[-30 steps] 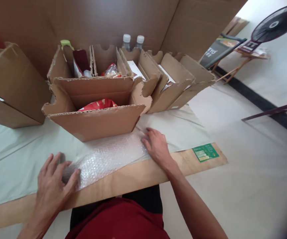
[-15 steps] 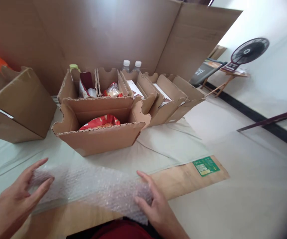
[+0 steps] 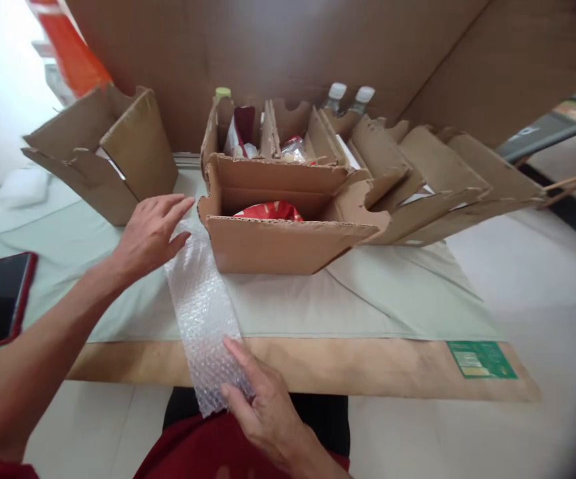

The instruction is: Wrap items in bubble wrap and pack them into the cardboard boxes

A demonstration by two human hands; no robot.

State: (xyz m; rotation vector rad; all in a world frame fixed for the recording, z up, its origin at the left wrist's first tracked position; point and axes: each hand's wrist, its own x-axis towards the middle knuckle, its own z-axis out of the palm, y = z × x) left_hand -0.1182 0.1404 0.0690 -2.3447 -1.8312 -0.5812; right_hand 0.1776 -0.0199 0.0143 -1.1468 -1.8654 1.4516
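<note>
A strip of bubble wrap (image 3: 203, 306) runs slantwise from beside the open box to past the table's near edge. My left hand (image 3: 153, 233) is at its far end, thumb and fingers apart; any contact there is unclear. Near the lower end, my right hand (image 3: 268, 406) holds the strip by its right edge, with thumb and forefinger on top and the other fingers partly hidden. Just beyond the strip stands an open cardboard box (image 3: 288, 246), a red packet (image 3: 273, 211) showing inside it.
Behind it, several cardboard holders (image 3: 432, 159) stand in a row before a tall cardboard panel (image 3: 278, 53). Another cardboard box (image 3: 143, 153) is at the left. A phone (image 3: 1, 299) lies at the table's left. Two white-capped bottles (image 3: 336, 93) stand behind the row.
The bubble wrap has turned from lying across to pointing away from me. My left hand has moved toward the boxes. The view has shifted left, bringing the phone into sight.
</note>
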